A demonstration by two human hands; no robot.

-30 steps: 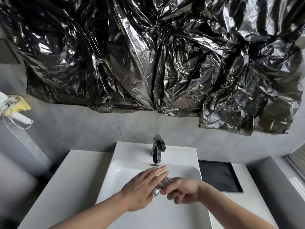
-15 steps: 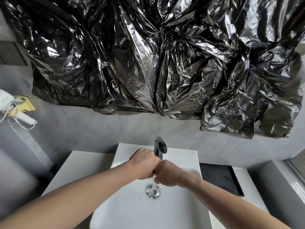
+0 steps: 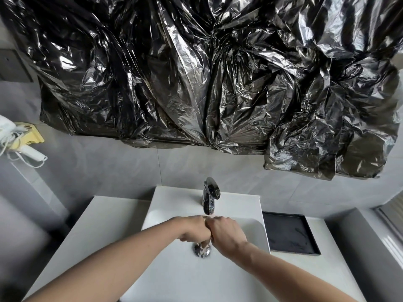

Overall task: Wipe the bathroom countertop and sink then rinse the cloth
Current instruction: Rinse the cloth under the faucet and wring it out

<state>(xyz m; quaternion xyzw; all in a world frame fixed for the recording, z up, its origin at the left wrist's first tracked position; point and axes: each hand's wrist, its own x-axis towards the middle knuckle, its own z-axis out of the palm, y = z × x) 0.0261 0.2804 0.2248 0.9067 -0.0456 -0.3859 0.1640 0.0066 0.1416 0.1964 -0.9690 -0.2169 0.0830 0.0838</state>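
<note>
Both my hands are fists pressed knuckle to knuckle over the white sink (image 3: 174,277), just below the dark chrome faucet (image 3: 210,195). My left hand (image 3: 192,229) and my right hand (image 3: 226,234) grip the grey cloth (image 3: 205,244) between them. Only a wet end of it shows under the fists, hanging just above the metal drain (image 3: 201,252). The white countertop (image 3: 93,225) runs along both sides of the basin.
A black square tray (image 3: 287,232) lies on the counter right of the sink. Crumpled black plastic sheeting (image 3: 196,73) covers the wall above. A white hair dryer (image 3: 13,138) hangs on the left wall. A grey ledge (image 3: 359,236) borders the right.
My left hand was flat over the cloth; both hands then closed into fists around it near the faucet. They have since dropped slightly toward the drain.
</note>
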